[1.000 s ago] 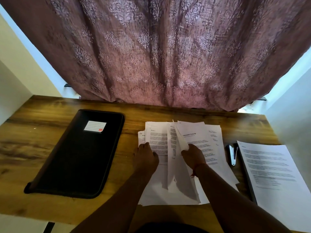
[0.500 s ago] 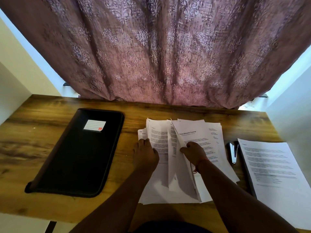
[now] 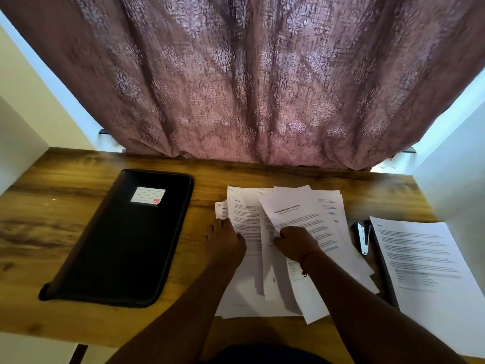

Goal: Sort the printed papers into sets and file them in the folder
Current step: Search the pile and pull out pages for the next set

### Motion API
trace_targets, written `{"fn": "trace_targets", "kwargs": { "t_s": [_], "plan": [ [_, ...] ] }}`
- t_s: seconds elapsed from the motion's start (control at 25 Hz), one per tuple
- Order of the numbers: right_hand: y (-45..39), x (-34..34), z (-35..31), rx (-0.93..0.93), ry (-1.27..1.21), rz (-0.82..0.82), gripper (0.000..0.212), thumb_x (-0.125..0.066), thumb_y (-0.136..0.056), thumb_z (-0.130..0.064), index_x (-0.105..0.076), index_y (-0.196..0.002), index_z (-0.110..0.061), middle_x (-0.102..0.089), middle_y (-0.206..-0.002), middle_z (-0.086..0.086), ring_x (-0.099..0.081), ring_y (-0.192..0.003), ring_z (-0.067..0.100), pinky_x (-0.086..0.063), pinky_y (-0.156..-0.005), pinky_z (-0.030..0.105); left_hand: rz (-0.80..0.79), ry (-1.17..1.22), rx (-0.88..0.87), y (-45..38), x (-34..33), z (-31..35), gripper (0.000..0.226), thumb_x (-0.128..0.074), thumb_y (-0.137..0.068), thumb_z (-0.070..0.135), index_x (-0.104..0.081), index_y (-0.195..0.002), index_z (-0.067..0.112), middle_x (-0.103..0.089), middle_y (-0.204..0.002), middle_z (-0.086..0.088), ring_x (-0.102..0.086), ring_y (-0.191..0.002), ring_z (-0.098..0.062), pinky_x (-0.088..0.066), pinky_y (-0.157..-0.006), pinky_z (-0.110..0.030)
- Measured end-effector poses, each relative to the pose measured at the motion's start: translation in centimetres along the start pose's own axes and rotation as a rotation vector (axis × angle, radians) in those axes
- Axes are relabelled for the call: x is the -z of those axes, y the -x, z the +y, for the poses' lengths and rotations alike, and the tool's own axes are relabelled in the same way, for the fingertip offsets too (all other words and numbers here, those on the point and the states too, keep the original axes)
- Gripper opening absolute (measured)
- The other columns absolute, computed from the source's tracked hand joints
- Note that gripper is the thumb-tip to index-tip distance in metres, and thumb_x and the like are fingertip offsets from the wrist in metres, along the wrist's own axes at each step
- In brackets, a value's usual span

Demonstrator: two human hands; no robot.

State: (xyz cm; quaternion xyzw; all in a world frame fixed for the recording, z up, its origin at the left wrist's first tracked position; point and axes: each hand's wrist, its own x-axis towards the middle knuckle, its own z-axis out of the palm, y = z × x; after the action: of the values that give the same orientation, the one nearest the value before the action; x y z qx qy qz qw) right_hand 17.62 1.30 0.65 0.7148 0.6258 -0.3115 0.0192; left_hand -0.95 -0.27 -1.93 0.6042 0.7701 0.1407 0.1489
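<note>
A fanned pile of printed papers (image 3: 294, 208) lies mid-table. My left hand (image 3: 227, 241) rests on the pile's left sheets, fingers bent over their edge. My right hand (image 3: 295, 243) grips the left edge of the top sheet, the one with a bold title, near its middle. A closed black zip folder (image 3: 123, 245) with a white label lies to the left, apart from the pile. A separate set of printed sheets (image 3: 425, 258) lies at the far right.
A black and white stapler (image 3: 363, 237) lies between the pile and the right set. A patterned curtain (image 3: 249, 88) hangs over the wooden table's (image 3: 39, 219) far edge. White walls close in on both sides.
The sheet that my right hand held up on edge has come down flatter onto the pile, turned to the right. My left hand stays on the left sheets.
</note>
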Motion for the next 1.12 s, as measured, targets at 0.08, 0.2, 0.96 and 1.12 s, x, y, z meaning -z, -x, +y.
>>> {"fn": "trace_targets", "kwargs": {
  "t_s": [0.08, 0.2, 0.96, 1.12],
  "plan": [
    [0.2, -0.2, -0.7, 0.017, 0.066, 0.044, 0.021, -0.046, -0.084, -0.047, -0.054, -0.092, -0.03, -0.063, -0.099, 0.001, -0.062, -0.095, 0.027, -0.051, -0.09, 0.051, 0.001, 0.012, 0.005, 0.0, -0.1, -0.2, 0.043, -0.052, -0.095, 0.037, -0.043, -0.133, 0.018, -0.048, -0.137, -0.007, -0.045, -0.125, -0.026, -0.042, -0.103, -0.041],
    [0.5, -0.7, -1.9, 0.058, 0.225, 0.099, 0.029, -0.045, -0.093, -0.037, -0.057, -0.114, -0.022, -0.059, -0.109, 0.005, -0.062, -0.104, 0.031, -0.048, -0.093, 0.052, -0.008, 0.042, 0.032, -0.1, -0.2, -0.4, 0.042, -0.052, -0.095, 0.037, -0.045, -0.131, 0.018, -0.049, -0.135, -0.007, -0.045, -0.123, -0.025, -0.042, -0.102, -0.039],
    [0.4, -0.9, -1.2, 0.058, 0.148, 0.277, 0.022, -0.045, -0.095, -0.024, -0.057, -0.109, -0.013, -0.061, -0.105, 0.009, -0.063, -0.096, 0.03, -0.055, -0.083, 0.044, -0.018, 0.269, 0.124, -0.6, -0.5, -0.5, 0.039, -0.06, -0.093, 0.03, -0.054, -0.126, 0.011, -0.057, -0.126, -0.01, -0.057, -0.112, -0.028, -0.054, -0.09, -0.038],
    [-0.4, -1.1, -1.2, 0.005, -0.026, 0.237, 0.023, -0.043, -0.096, -0.023, -0.056, -0.11, -0.011, -0.061, -0.106, 0.012, -0.062, -0.098, 0.031, -0.053, -0.089, 0.046, -0.016, 0.278, 0.168, -0.7, -0.7, -0.4, 0.035, -0.062, -0.093, 0.032, -0.056, -0.12, 0.011, -0.059, -0.122, -0.009, -0.059, -0.108, -0.028, -0.056, -0.089, -0.041]
  ]
}}
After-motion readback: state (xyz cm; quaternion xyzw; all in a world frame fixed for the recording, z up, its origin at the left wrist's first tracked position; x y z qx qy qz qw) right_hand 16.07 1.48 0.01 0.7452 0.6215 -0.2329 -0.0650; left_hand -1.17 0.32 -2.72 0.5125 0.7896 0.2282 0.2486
